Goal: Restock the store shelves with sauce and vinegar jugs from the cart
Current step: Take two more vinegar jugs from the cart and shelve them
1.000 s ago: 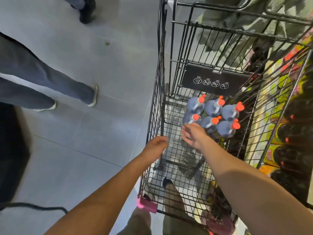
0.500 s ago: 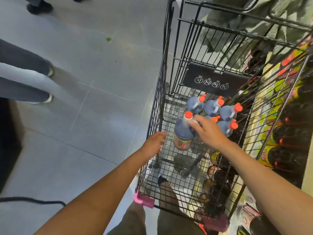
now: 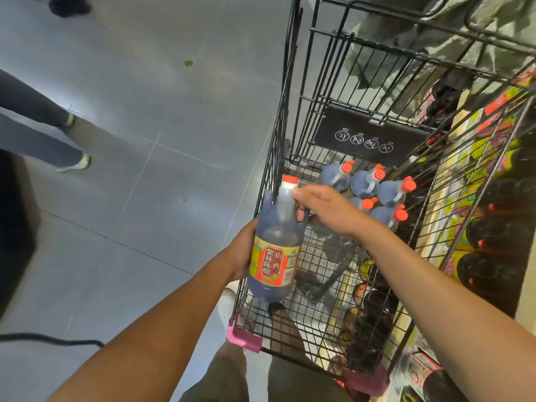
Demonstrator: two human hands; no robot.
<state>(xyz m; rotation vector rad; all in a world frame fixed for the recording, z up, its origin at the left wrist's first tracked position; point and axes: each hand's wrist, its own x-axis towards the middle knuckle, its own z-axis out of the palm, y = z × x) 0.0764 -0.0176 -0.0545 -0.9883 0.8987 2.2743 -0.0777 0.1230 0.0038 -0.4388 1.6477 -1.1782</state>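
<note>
A dark vinegar jug (image 3: 275,245) with a red cap and a yellow-red label hangs upright above the near left side of the black wire cart (image 3: 285,117). My right hand (image 3: 327,208) grips its handle near the neck. My left hand (image 3: 242,250) holds the jug's body from the left, fingers hidden behind it. Several more dark jugs with orange-red caps (image 3: 374,190) stand together on the cart floor at the far end.
Store shelves (image 3: 493,227) with dark bottles and yellow price tags run along the cart's right side. A person's legs (image 3: 37,132) stand on the grey tiled floor at the left, another foot (image 3: 68,5) at top left. A black cable (image 3: 52,339) lies at lower left.
My right hand has lifted one jug out of the group, up and toward the cart's near left side. My left hand has left the cart rim and taken the jug's body.
</note>
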